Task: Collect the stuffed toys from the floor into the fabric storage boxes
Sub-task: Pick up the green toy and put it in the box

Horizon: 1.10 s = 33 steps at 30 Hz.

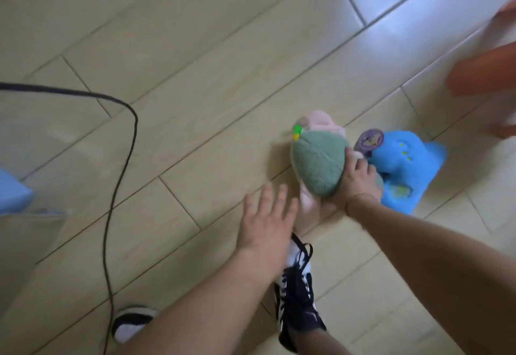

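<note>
Pale wood-look floor tiles (195, 47) under window glare, upper right of the frame. Right hand (356, 184) down on a green-and-pink stuffed toy (318, 167) at centre right, fingers curled over its green back in a firm grip, evidently to lift it off the floor. Left hand (265, 220) just beside, lower left of the toy, fingers spread and straight, holding nothing, probably coming in to support the toy's pale pink underside. Blue stuffed toy (407, 165) touching the first on its right, a round purple tag (370, 138) at its upper edge, lying flat and not yet handled. Orange shape (480, 75) at the right edge, smeared by motion and cut off by the frame; possibly another toy, impossible to say. Light blue object (12, 192) at the left edge, also cropped; perhaps a fabric storage box, unconfirmed. Black cable (122, 142) looping down the left side. Dark laced shoe (296, 293) and a second shoe toe (131, 324) near the bottom edge. Underside of the green toy and the right thumb hidden from view.
</note>
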{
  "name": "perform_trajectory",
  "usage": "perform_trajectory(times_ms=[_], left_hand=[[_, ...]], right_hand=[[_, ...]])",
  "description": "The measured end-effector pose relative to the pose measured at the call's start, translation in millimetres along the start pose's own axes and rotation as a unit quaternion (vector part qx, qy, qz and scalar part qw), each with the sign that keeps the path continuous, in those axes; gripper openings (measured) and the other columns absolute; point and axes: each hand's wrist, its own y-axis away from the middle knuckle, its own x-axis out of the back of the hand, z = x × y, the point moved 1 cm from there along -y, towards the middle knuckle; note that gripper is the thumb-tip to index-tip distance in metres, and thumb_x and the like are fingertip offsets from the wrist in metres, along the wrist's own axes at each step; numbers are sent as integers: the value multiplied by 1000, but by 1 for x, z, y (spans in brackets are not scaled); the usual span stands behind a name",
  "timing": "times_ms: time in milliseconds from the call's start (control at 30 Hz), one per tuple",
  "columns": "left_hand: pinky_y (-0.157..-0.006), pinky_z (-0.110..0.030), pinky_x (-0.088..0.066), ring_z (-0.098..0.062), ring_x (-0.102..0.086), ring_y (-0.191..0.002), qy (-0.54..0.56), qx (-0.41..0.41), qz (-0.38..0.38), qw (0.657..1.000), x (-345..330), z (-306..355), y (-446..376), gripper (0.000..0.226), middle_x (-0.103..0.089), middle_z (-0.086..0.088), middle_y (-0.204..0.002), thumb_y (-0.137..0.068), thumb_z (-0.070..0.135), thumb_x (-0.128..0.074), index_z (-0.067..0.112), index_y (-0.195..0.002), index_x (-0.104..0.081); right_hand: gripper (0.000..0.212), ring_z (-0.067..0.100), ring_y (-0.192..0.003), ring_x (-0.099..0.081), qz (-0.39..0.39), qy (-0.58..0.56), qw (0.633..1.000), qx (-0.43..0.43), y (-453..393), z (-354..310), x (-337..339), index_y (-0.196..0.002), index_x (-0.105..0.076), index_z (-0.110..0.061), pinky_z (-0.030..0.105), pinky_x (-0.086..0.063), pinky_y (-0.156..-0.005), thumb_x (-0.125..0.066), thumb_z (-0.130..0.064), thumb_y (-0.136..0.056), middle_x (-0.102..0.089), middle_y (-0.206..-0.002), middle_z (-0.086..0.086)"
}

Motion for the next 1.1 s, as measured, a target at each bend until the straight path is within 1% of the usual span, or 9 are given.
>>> perform_trajectory(times_ms=[100,267,400,467,500,600,767,967,1100], left_hand=[[-114,-64,9,-38,28,-143,-62,-56,27,996,13,29,-17,104,35,-8,-155,-88,29,-59,25,-148,25],[-112,-68,4,-36,20,-144,-33,-160,170,972,58,37,-18,121,31,2,-152,-76,34,-66,45,-136,39],[-118,-53,-19,-21,-2,-150,280,20,176,943,95,10,-21,140,10,-3,-161,-45,79,-69,41,-146,20],[-114,-44,-30,-19,-24,-146,526,86,48,845,94,1,-24,147,-9,-4,-162,-34,82,-73,34,-152,1],[-106,-43,-40,-19,-41,-137,620,71,-35,781,89,2,-25,139,-29,-4,-157,-37,79,-76,30,-152,-16],[-74,-32,-56,-11,-66,-108,701,55,-90,705,59,13,-31,92,-67,4,-123,-53,47,-87,25,-132,-45],[-77,-29,-59,-18,-67,-106,703,147,48,694,9,-2,-35,76,-69,1,-116,-66,11,-87,25,-130,-48],[-81,-32,-57,-18,-60,-114,683,173,81,705,-7,-25,-8,87,-62,2,-125,-61,10,-89,26,-134,-43],[-76,-24,-59,-24,-63,-107,710,174,86,677,19,-14,54,83,-64,-9,-120,-55,5,-89,7,-127,-46]], right_hand=[[74,29,-102,-58,-126,-176,976,39,10,2,27,-125,-43,-31,45,-50,-87,-66,-48,-56,-61,-114,9],[29,30,-75,-61,-476,-513,715,-11,65,39,86,-76,-68,-1,36,-50,-76,-59,-15,-52,-64,-78,18],[17,9,-45,-61,-321,-719,606,-110,76,48,108,-74,-60,-10,14,-48,-48,-72,-14,-62,-63,-65,1],[23,13,-62,-58,-176,-863,425,-211,63,43,110,-92,-45,-14,15,-41,-62,-61,-19,-76,-48,-87,-6],[20,16,-73,-58,-214,-870,408,-179,63,34,109,-98,-48,-14,16,-40,-75,-57,-16,-80,-50,-93,-2],[39,17,-84,-64,-299,-785,536,-84,62,20,93,-99,-59,-7,33,-54,-79,-71,-15,-63,-62,-107,14],[30,17,-87,-57,-301,-552,777,-13,46,45,50,-100,-65,-24,34,-44,-78,-66,-9,-74,-68,-104,2],[65,25,-109,-61,-371,-561,737,-66,64,60,45,-130,-45,-36,47,-51,-85,-49,-72,-76,-58,-125,-4],[49,22,-93,-64,-426,-549,719,-8,127,15,82,-115,-56,-34,38,-53,-71,-54,-62,-75,-66,-106,-3]])
